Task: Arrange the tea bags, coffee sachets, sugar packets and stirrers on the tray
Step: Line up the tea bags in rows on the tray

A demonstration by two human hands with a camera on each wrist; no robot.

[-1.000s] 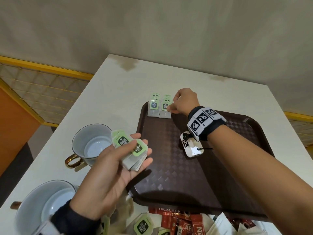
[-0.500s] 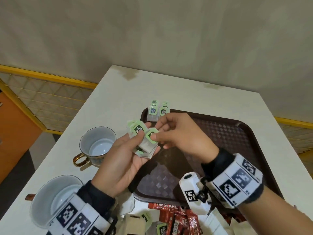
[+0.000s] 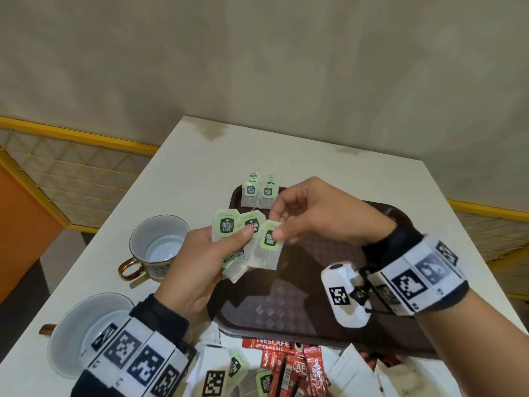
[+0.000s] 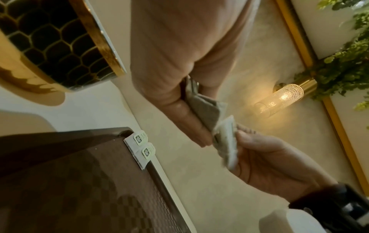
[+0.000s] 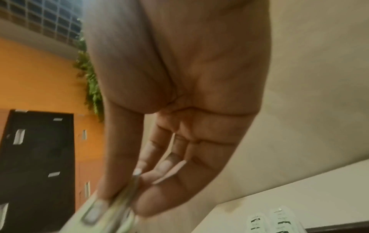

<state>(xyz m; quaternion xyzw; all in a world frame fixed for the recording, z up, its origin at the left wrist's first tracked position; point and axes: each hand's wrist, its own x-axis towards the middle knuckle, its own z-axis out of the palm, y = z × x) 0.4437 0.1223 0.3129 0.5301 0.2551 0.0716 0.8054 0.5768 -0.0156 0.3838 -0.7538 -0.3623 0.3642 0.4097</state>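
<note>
My left hand (image 3: 217, 247) holds a fan of several green-tagged tea bags (image 3: 229, 224) above the left edge of the dark brown tray (image 3: 300, 305). My right hand (image 3: 283, 227) pinches the tag of one tea bag (image 3: 267, 245) at the fan's right side, thumb on top. In the left wrist view the same tea bag (image 4: 225, 141) sits between the right hand's thumb and fingers. Two short stacks of tea bags (image 3: 259, 191) lie at the tray's far left corner, also visible as placed tea bags (image 4: 141, 146).
Two cups stand left of the tray: a gold-handled cup (image 3: 156, 247) and a nearer cup (image 3: 86, 333). Red coffee sachets (image 3: 283, 365), white packets (image 3: 355, 373) and loose tea bags (image 3: 237, 368) are piled at the table's near edge. The table (image 3: 286, 156) meets a wall behind.
My right hand came back from the placed stacks at the tray's far corner to the left hand and took hold of one tea bag from the fan.
</note>
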